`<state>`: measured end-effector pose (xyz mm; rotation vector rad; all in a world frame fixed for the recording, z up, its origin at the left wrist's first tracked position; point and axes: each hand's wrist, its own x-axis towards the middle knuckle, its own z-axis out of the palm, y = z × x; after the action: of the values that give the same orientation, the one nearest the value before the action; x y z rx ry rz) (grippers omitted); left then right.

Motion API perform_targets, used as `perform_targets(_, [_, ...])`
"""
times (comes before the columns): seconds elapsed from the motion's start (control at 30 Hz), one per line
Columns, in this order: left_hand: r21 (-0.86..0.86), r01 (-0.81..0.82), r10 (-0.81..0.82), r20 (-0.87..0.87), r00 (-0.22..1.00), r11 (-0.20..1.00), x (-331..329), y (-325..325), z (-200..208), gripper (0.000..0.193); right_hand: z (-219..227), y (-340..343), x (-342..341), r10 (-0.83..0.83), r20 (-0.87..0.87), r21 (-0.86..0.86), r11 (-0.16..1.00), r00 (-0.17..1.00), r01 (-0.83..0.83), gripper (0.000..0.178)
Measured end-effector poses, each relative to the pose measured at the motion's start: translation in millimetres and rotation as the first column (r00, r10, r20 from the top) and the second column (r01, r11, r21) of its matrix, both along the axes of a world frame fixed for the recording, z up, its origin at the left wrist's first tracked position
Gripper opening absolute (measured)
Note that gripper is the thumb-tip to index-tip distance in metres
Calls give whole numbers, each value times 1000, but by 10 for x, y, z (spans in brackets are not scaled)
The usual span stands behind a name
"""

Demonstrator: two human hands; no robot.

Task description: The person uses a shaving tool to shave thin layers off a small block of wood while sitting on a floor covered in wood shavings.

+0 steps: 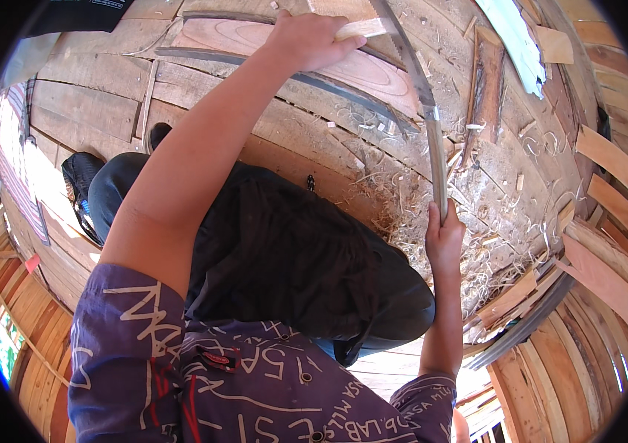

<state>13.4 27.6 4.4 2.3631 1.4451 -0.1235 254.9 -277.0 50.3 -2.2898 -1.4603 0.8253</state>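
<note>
My right hand (444, 238) is wrapped round the long, straight wooden handle of a hand saw (436, 159). Its toothed metal blade reaches away to the top edge of the view. My left hand (308, 41) grips a short pale piece of wood (362, 29), whose right end meets the blade; whether the teeth have cut into it I cannot tell. Beneath this hand lies a pinkish plank (380, 83) with curved grain, along with a dark, narrow strip (229, 57) at its near side. The far end of the saw is cut off by the view.
Curly shavings and small offcuts (410, 214) litter the plank floor between my legs and the right side. A bark-edged board (485, 92) and a pale bluish-white slab (515, 40) lie beyond the saw. Loose boards (613, 277) are at the right, near a slatted wooden wall (550, 376).
</note>
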Motion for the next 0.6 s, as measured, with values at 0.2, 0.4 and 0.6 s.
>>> perform_targets(0.2, [-50,11,-11,-6,1000,999,1,25,43,66,7,19,-15,10,6,-9,1000,1000,-10,19])
perform_targets(0.4, [-4,-5,5,-2,1000,1000,25,5,8,65,16,15,5,15,10,2,1000,1000,-15,19])
perform_targets(0.6, [-26,35,-35,15,999,999,-20,6,61,61,109,145,-84,53,18,4,999,998,-54,22])
